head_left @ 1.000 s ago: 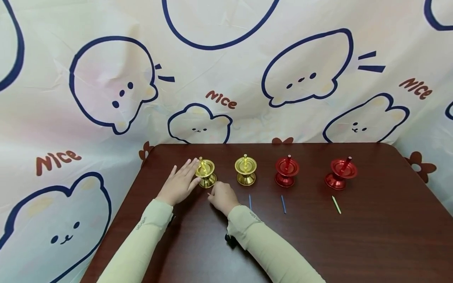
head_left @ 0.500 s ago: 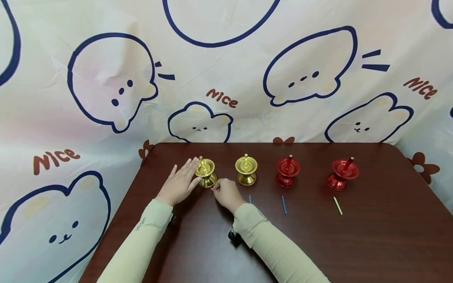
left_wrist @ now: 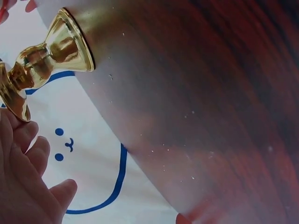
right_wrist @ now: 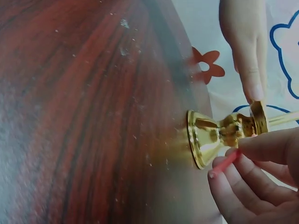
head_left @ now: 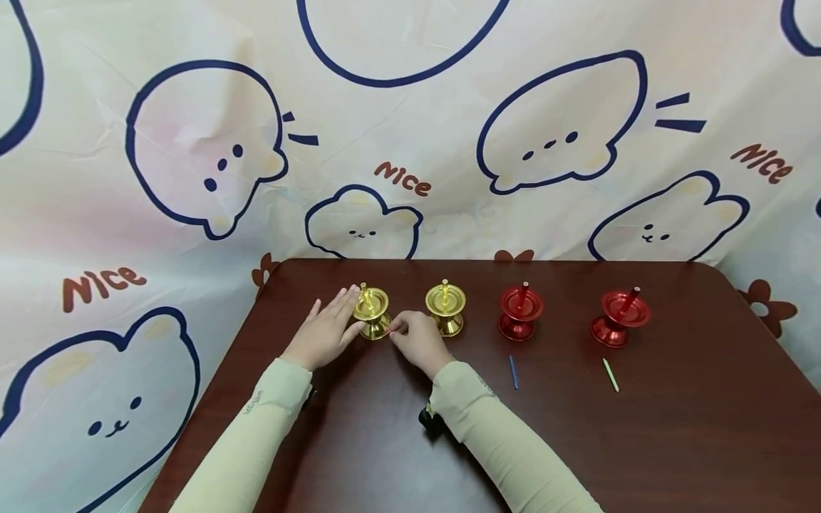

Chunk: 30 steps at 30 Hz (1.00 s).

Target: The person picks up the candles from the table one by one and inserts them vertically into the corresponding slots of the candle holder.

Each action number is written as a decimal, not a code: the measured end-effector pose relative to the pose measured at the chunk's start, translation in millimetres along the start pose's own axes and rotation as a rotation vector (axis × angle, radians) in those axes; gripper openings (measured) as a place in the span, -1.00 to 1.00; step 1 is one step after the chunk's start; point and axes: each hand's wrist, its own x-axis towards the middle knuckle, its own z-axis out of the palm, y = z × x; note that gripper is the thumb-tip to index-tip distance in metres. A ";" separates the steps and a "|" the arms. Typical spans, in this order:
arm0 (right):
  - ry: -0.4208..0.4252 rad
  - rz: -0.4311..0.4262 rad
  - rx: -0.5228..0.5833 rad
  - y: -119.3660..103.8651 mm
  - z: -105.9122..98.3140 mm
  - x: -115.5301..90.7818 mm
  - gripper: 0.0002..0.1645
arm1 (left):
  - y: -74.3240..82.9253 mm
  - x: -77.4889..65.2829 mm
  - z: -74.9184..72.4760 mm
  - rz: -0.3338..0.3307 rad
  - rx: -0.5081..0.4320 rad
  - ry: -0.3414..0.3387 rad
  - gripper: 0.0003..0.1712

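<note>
My left hand [head_left: 323, 331] lies beside the leftmost gold candle holder [head_left: 370, 305], fingers straight and touching the rim of its dish. In the right wrist view, a fingertip of that left hand [right_wrist: 252, 79] touches the dish edge. My right hand [head_left: 417, 338] pinches a thin red candle [right_wrist: 224, 165] between thumb and fingers, close in front of the holder's base. In the left wrist view, the gold holder [left_wrist: 42, 56] stands next to my left fingertips [left_wrist: 28, 133]. A gold spike rises from the dish.
A second gold candle holder [head_left: 445, 303] stands just behind my right hand. Two red candle holders [head_left: 521, 310] are farther right, each with an upright spike. A blue candle [head_left: 513, 372] and a pale green candle [head_left: 611, 375] lie in front of them on the dark table [head_left: 641, 449].
My right hand has moved right and slightly away from me with the red candle, and now covers the nearer blue candle. The left hand stays at the gold holder.
</note>
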 end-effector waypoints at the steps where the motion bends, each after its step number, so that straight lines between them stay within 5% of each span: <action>1: -0.006 0.001 0.008 0.6 -0.2 0.1 -0.95 | -0.6 -0.8 0.1 0.000 0.007 -0.002 -0.19; 12: -0.044 0.043 0.195 2.7 -11.7 3.3 -0.92 | -1.1 -1.3 -1.7 0.016 0.021 0.005 -0.21; 30: 0.048 0.035 0.368 3.3 -11.0 2.7 -0.88 | 0.4 -2.7 -2.3 0.041 0.088 0.037 -0.21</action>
